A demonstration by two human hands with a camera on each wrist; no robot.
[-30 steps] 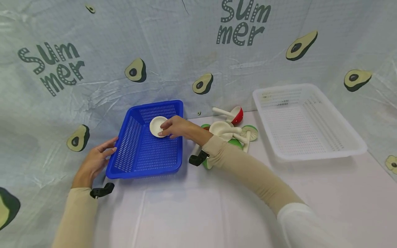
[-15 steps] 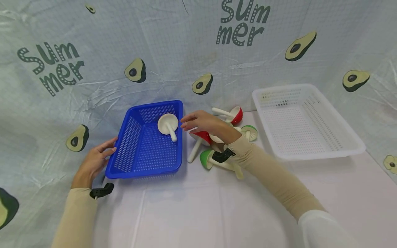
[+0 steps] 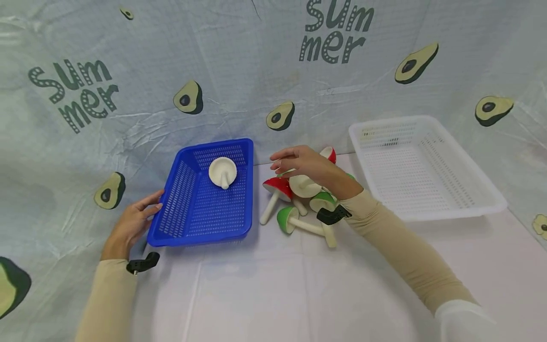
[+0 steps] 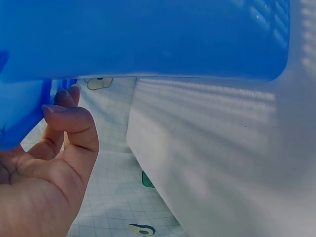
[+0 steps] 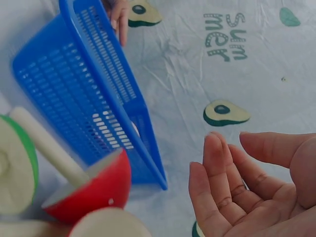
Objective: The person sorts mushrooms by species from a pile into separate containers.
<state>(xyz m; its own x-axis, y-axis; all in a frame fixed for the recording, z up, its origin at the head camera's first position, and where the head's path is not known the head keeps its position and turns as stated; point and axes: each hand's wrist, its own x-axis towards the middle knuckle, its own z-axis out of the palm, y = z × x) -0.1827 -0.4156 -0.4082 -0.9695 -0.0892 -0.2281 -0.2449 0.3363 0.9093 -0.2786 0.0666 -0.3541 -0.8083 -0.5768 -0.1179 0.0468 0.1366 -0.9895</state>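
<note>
Fingers of the right hand (image 3: 301, 164) were loosely extended and a little bent, the thumb standing apart, and my right wrist feed showed them holding nothing. On my head view that hand hung over the far side of a heap of mushrooms (image 3: 304, 187), its fingertips pointing left toward the blue basket (image 3: 205, 225). Off to the left, the left hand (image 3: 132, 221) held the basket's left rim, its fingers and thumb bent at the edge; much of that contact was hidden from me. One pale mushroom (image 3: 222, 171) lay in the far part of the blue basket, cap hollow upward and stem rising from it; I could not tell the colour of its underside. I saw the heap on the white table (image 3: 239, 294), between the blue basket and a white basket (image 3: 427, 166) on the right. Just beside the blue basket was a red-capped mushroom (image 3: 279, 189), its stem pointing near and left. At the heap's near side, a green-capped mushroom (image 3: 286, 220) lay tipped over with its stem to the right, and farther right I made out a second green cap (image 3: 322, 203). Beyond the right hand, a red cap (image 3: 328, 154) showed in part. Cloth printed with avocados (image 3: 279, 116) covered the far side of my view.
</note>
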